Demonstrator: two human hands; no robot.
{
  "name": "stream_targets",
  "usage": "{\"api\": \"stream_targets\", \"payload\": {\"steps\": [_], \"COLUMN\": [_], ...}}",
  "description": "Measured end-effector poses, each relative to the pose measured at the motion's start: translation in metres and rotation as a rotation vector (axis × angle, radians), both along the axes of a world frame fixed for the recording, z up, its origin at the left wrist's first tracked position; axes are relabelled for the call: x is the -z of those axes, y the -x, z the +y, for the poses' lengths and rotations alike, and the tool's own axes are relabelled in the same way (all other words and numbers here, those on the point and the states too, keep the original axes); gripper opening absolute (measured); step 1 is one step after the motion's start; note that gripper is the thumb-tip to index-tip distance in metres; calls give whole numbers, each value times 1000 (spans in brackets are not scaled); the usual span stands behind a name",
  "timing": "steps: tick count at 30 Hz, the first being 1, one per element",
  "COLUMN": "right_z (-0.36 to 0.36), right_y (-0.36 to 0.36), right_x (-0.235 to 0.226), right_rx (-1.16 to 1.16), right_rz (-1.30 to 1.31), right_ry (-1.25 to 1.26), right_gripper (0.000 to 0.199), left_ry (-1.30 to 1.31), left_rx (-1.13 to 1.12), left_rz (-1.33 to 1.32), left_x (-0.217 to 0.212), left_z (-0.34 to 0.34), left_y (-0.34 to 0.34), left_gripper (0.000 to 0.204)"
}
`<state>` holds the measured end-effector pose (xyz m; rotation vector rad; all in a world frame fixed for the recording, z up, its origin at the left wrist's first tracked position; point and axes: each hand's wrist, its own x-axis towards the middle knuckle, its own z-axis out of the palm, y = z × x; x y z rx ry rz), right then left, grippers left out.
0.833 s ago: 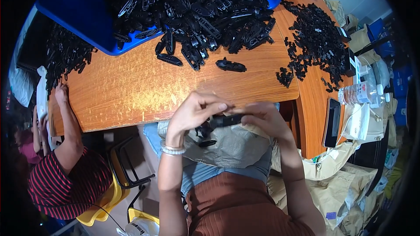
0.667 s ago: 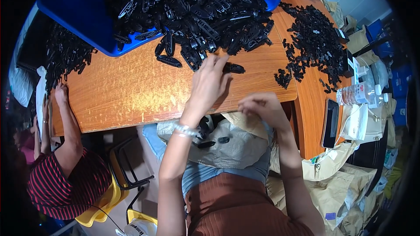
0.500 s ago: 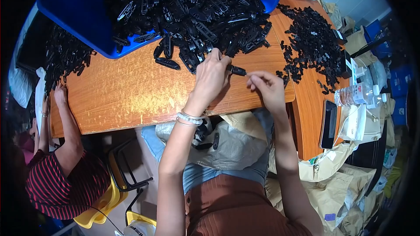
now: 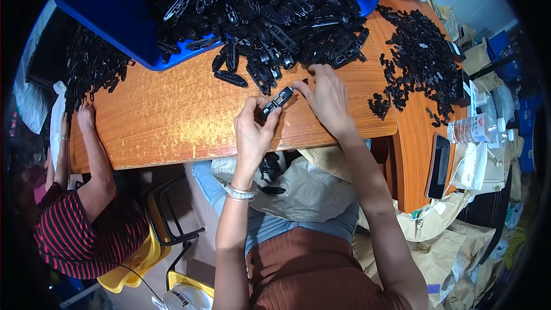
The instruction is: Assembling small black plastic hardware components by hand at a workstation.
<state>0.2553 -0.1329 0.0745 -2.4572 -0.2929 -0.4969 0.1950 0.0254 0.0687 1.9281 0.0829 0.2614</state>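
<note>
My left hand (image 4: pixel 254 129) is closed on an elongated black plastic part (image 4: pixel 279 102) with a cut-out frame, holding it slantwise above the table's front half. My right hand (image 4: pixel 330 100) is beside its upper end, fingers apart and bent toward the table; the thumb is at or close to the part's tip. A small dark piece shows between that thumb and forefinger, too small to name. Just beyond my hands, a heap of similar black oval parts (image 4: pixel 270 28) spills from a blue tub (image 4: pixel 109 28) onto the wooden table (image 4: pixel 166 115).
Small black pieces (image 4: pixel 422 60) lie heaped at right, near a phone (image 4: pixel 438 166) and a clear bottle (image 4: pixel 468 129). A pale sack (image 4: pixel 304 192) covers my lap, with black parts on it. At left, a person in a striped top (image 4: pixel 86 235) reaches to another black heap (image 4: pixel 94 60).
My left hand has drawn back from the heap's edge and turned the part more upright. My right hand has moved up and left, its pinched fingers spreading. The view has shifted slightly.
</note>
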Motion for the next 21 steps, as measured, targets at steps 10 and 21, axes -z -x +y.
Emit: {"api": "stream_targets", "payload": {"steps": [10,21], "right_z": [-7,-22], "right_y": [35,67], "right_x": [7,-28], "right_rx": [-33,-286], "right_rz": [183,174], "right_ry": [-480,-603], "right_gripper": [14,16], "left_ry": [94,862], "left_rx": [-37,371], "left_rz": [-50,158], "left_x": [1,-13], "left_z": [-19,-27], "left_y": [10,21], "left_gripper": [25,40]}}
